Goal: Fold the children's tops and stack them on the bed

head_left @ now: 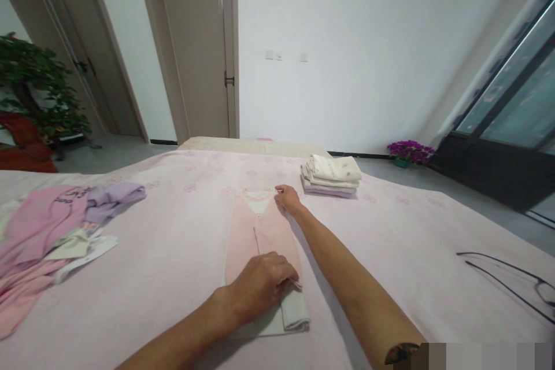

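Observation:
A small pink garment (245, 237) with a white collar and a white lower edge lies partly folded on the pink sheet (182, 243), in the middle. My left hand (262, 283) rests on its near end, fingers curled and pinching the pink fabric's lower edge. My right hand (287, 198) reaches to the far end and pinches the fabric at the right of the collar. Both sides of the garment are folded inward into a narrow strip.
A stack of folded clothes (332, 176) sits just right of my right hand. A loose heap of pink, purple and white clothes (56, 225) lies at the left. A black cable (507, 274) crosses the sheet at the right. Beyond stand a potted plant (37, 87), doors and purple flowers (410, 152).

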Tool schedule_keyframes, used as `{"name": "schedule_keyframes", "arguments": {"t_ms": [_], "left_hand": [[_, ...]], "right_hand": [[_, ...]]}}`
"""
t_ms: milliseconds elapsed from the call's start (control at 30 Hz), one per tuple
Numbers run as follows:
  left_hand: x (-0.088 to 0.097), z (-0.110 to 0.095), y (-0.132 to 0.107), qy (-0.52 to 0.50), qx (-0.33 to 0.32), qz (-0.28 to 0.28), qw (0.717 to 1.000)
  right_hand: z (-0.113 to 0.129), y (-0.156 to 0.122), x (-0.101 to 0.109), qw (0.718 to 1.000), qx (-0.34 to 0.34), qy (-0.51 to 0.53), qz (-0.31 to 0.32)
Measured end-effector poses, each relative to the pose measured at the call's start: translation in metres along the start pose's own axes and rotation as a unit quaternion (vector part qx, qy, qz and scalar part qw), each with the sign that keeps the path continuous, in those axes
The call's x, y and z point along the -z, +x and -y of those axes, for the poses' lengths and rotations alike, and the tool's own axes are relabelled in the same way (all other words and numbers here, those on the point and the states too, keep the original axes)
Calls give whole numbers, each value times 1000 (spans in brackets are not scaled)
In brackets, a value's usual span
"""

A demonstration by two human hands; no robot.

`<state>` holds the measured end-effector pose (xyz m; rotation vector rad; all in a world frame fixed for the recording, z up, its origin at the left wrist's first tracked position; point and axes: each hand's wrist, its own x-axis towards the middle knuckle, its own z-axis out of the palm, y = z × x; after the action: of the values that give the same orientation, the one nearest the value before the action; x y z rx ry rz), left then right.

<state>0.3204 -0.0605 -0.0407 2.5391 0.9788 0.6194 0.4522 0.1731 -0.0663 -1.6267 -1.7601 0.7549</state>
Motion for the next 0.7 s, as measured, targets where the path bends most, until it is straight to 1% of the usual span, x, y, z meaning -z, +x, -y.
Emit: {"name": "schedule_keyframes", "arguments": {"t_ms": [133, 200, 267, 333, 400, 567, 700], "left_hand": [[21, -6, -1, 10, -36, 73, 997], [31, -13, -3, 31, -33, 110, 993], [36, -22, -5, 61, -18, 130, 989], [36, -30, -7, 93, -9, 139, 986], [33, -36, -9, 123, -11, 139, 982], [24, -44, -8, 194, -37, 124, 972], [21, -45, -11, 219, -78, 134, 963]], "right_hand": [[-7, 6, -3, 1000, 3, -18, -14], [-10, 7, -3, 1000, 10, -26, -13], [-11, 6, -2, 999, 18, -31, -10], [-11, 4, 0, 999, 22, -34, -5], [-11, 2, 1, 999, 25, -37, -3], [-11, 2, 0, 999, 31, -38, -4], [-13, 5, 0, 999, 32, -33, 0]]}}
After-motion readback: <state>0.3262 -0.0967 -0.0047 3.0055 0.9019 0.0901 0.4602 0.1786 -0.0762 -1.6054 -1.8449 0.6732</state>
